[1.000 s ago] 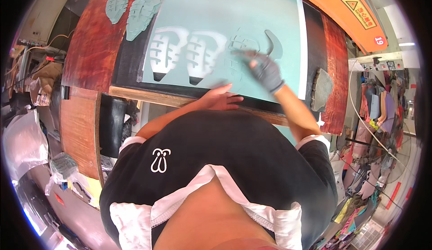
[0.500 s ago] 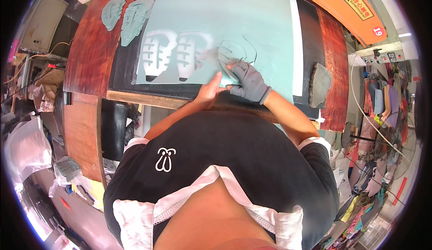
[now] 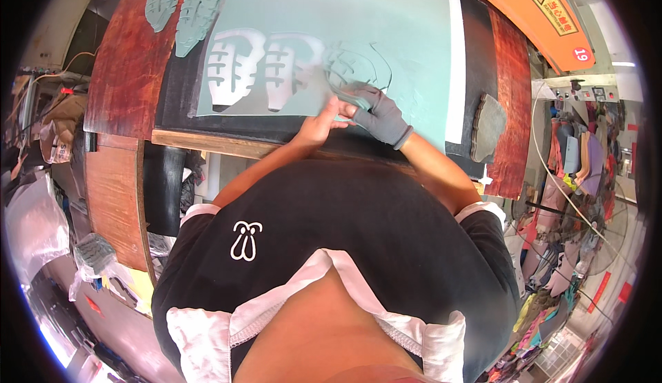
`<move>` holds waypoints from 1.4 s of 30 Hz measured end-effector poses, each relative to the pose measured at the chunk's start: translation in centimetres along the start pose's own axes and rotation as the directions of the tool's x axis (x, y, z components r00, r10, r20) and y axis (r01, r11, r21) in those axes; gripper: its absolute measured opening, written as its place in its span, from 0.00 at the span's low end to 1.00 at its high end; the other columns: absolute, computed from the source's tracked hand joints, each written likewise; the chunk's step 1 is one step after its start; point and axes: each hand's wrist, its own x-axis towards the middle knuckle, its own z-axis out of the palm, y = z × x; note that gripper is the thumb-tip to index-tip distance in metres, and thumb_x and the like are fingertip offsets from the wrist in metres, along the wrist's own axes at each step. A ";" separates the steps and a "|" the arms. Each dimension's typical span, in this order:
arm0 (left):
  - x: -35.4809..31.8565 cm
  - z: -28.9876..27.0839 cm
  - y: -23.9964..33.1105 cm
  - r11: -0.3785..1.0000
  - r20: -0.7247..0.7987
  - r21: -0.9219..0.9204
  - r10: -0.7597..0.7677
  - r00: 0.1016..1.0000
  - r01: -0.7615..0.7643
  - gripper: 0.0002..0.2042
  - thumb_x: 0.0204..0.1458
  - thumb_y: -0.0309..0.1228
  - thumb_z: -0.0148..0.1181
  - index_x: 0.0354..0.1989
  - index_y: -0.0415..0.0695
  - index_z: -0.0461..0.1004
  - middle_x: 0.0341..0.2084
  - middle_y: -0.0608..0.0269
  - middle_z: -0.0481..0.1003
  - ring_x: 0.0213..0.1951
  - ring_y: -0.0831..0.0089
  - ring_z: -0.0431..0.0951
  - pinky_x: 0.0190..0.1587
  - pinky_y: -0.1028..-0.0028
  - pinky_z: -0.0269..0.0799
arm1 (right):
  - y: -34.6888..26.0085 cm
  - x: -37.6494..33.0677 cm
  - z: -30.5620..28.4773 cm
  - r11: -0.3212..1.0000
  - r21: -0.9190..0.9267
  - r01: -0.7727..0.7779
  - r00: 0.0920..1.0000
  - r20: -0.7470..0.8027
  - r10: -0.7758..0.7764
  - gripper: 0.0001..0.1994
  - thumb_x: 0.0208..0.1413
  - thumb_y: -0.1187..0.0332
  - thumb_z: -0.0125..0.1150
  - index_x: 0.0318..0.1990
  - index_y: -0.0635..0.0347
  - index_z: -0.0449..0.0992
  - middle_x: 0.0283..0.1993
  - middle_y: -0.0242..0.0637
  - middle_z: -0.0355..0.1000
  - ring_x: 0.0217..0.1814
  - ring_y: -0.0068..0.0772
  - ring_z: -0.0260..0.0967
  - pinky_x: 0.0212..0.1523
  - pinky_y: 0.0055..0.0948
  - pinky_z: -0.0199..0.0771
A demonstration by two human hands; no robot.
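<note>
A pale green sheet (image 3: 414,52) lies on the dark board, with shoe-upper-shaped openings cut through it in a row. At its near edge, my right hand (image 3: 383,115), in a grey glove with bare fingertips, is closed on a cut green piece (image 3: 353,97) that bends upward from the sheet. My bare left hand (image 3: 318,124) meets it there, thumb and fingers pinched at the same piece. The fingertips overlap and the piece is blurred, so its full outline is hidden. Beyond the hands, curved cut lines show in the sheet.
Two slotted green cut pieces (image 3: 198,16) rest at the far left on the reddish wooden board (image 3: 121,72). A grey flat piece (image 3: 488,128) lies at the right. An orange machine part (image 3: 524,10) spans the far right. Coloured scraps (image 3: 572,148) pile up beyond the table.
My left fingers have closed in beside the right ones. The cut piece is lifted more at its near end. The view has shifted slightly, moving the table up and left.
</note>
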 end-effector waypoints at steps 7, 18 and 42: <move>-2.0 -1.0 -1.0 0.981 -0.158 -0.086 -0.188 0.969 0.176 0.21 0.61 0.45 0.42 0.38 0.36 0.72 0.36 0.56 0.71 0.42 0.65 0.70 0.48 0.60 0.68 | 3.6 5.1 -7.6 0.651 0.727 -0.217 0.707 -0.343 0.618 0.23 0.48 0.52 0.60 0.32 0.70 0.72 0.34 0.46 0.71 0.37 0.36 0.71 0.34 0.33 0.70; -2.1 -1.2 -1.9 0.984 -0.273 -0.174 -0.088 0.958 0.041 0.18 0.61 0.40 0.43 0.40 0.36 0.71 0.38 0.55 0.73 0.39 0.61 0.73 0.44 0.59 0.70 | 8.7 17.0 -22.7 0.868 0.140 -0.477 0.593 -0.677 0.435 0.27 0.47 0.52 0.55 0.45 0.71 0.73 0.42 0.47 0.73 0.43 0.37 0.69 0.44 0.32 0.66; 1.0 -1.0 10.2 0.448 -0.069 0.884 0.407 0.911 -0.134 0.14 0.59 0.37 0.46 0.44 0.42 0.72 0.42 0.57 0.74 0.44 0.69 0.73 0.46 0.73 0.67 | -0.8 5.5 -14.5 0.979 0.194 -0.069 0.806 -0.567 0.169 0.19 0.55 0.55 0.54 0.36 0.66 0.74 0.30 0.32 0.70 0.33 0.24 0.65 0.35 0.27 0.65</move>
